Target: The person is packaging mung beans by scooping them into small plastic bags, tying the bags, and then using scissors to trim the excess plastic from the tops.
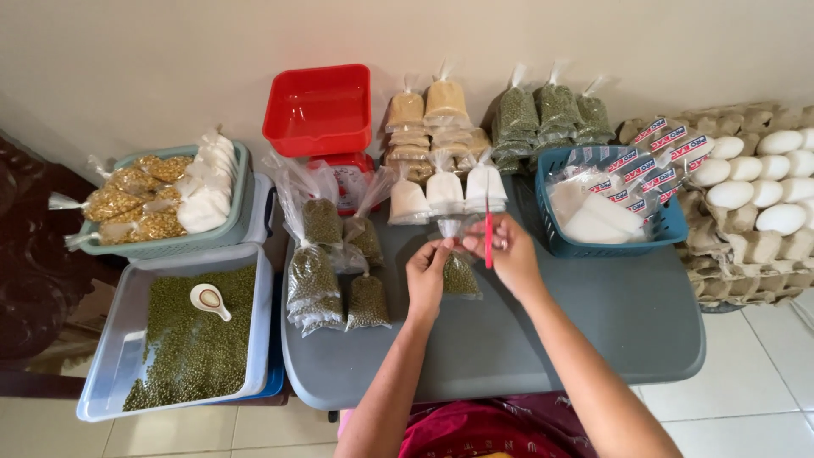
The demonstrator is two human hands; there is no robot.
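**Closing the neck of a small bag of green beans**

A small clear plastic bag of green mung beans (460,276) is held up just above the grey table (593,331), between the two hands. The bag's gathered neck is pinched by the fingers of the left hand (426,278), which are pressed together on the plastic just above the beans. The neck is met from the other side by the right hand (511,254), whose fingers are closed on a thin red strip (488,240) that stands upright beside the neck; whether this is a tie or a slim tool cannot be told.

For the step to be done well, the neck should be kept twisted tight and held low, close to the beans, so that little air is left and no bean slips out. The pinch of the left hand is best not loosened until the closure is fully made. The bag should be kept upright, over the table, so that anything spilled is caught there.

Bags already filled (326,284) are laid just to the left of the hands, some with long open necks. A clear tub of loose mung beans (191,339) with a white scoop (209,299) in it is set further left, beside the table. Behind the hands, small bags of white grains (445,193) are lined up, and a blue basket (670,227) stands to the right. A red tray (320,110) sits at the back, and cartons of white eggs (763,191) are well apart at the far right.
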